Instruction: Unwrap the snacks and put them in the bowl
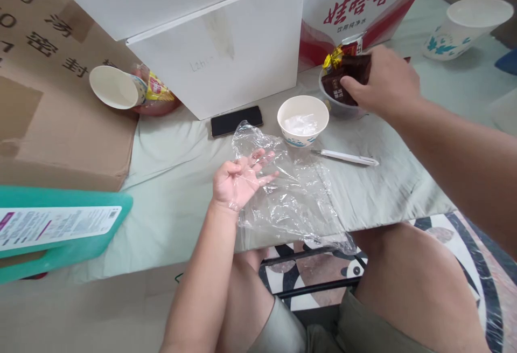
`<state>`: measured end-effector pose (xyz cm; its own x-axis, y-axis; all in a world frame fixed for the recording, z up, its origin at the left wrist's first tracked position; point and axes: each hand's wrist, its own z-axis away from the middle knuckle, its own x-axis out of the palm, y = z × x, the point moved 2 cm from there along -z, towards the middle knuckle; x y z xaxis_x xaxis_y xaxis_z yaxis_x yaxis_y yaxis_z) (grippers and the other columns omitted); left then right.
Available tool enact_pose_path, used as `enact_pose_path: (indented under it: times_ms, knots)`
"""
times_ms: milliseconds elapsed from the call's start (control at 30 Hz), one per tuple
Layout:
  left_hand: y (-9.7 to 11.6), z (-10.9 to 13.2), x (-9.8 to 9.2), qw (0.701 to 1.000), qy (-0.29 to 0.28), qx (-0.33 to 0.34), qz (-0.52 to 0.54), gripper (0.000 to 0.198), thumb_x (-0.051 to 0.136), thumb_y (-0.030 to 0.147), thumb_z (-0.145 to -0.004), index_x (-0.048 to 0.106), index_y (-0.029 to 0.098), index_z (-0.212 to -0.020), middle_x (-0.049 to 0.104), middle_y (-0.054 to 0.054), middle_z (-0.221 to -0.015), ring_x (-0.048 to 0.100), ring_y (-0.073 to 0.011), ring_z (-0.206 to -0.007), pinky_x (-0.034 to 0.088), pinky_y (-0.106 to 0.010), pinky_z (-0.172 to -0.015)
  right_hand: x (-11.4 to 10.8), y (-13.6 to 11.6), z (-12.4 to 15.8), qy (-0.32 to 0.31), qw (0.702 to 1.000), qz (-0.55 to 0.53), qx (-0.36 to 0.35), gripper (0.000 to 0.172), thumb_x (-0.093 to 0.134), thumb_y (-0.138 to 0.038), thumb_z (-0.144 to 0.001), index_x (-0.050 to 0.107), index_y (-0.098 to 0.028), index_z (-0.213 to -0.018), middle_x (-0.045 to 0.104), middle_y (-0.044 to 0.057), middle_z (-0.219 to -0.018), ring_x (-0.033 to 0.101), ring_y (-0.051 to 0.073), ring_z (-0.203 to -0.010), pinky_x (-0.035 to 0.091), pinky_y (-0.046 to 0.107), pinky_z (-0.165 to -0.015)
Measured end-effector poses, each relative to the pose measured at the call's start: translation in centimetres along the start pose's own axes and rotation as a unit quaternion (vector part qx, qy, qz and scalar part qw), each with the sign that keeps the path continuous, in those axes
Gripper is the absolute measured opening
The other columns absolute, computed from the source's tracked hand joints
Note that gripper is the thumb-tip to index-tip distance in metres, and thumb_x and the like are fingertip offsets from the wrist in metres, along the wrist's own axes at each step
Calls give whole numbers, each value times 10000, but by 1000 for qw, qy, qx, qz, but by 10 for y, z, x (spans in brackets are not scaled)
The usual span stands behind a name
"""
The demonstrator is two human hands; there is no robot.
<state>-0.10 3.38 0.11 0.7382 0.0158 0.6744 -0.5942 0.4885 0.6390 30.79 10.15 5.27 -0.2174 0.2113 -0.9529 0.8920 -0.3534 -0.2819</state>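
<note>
My left hand (244,180) is palm up with its fingers spread, tangled with a clear plastic bag (299,202). Film from the bag lies across the fingers and wrist, and its far end hangs over the table edge. To the right, my right hand (385,81) grips a dark brown snack packet (341,81) between thumb and fingers. That packet is at the mouth of a plastic bowl (343,109), where yellow and red wrappers also show. A paper bowl (302,118) with crumpled clear plastic inside stands between my hands.
A black phone (236,122) and a white pen (347,157) lie on the cloth-covered table (173,213). White boxes (226,46) and a cardboard box (60,143) line the back and left. A large paper cup (464,27) stands far right; a teal container (64,234) is at left.
</note>
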Motion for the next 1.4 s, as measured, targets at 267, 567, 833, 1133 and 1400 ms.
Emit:
enact_pose_path:
  times_ms: [267, 567, 833, 1133, 1400]
  knots:
    - [0, 1, -2, 1000, 3, -2, -1, 220, 571, 177, -581, 386, 170, -462, 742, -60, -952, 648, -368, -1193, 529, -673, -974, -5, -8, -10, 1, 994, 45, -99, 418, 378, -253, -1016, 671, -30, -1215, 677, 265, -1229, 635, 376, -1160, 477, 513, -866]
    - [0, 0, -4, 1000, 2, 4, -19, 202, 570, 186, -570, 397, 173, -466, 744, -67, -961, 663, -364, -1171, 572, -624, -925, 7, -18, -50, -28, 995, 32, -91, 422, 575, -393, -897, 729, -2, -858, 758, 154, -989, 660, 262, -1056, 420, 426, -789]
    - [5, 3, -2, 1000, 4, -3, -7, 193, 560, 188, -557, 391, 178, -464, 738, -36, -919, 676, -338, -1134, 588, -575, -893, -20, -11, 11, 142, 965, -217, -31, 233, 469, -266, -929, 625, -133, -817, 692, 80, -833, 601, 147, -792, 386, 355, -702]
    - [6, 2, -24, 950, 127, 15, -284, 104, 627, 246, -558, 566, 164, -577, 690, -50, -785, 674, -164, -682, 496, -254, -559, 70, -29, 164, 54, 929, -317, -184, 99, 537, -228, -856, 626, -231, -901, 705, 47, -830, 658, 209, -765, 515, 352, -684]
    - [20, 17, -48, 858, 191, 28, -476, 251, 663, 329, -711, 482, 196, -599, 545, 41, -572, 328, -43, -391, 177, -211, -390, 94, -33, 167, -69, 939, -120, -315, 452, 457, -211, -933, 601, -190, -1361, 555, 124, -1508, 483, 353, -1410, 424, 540, -1126]
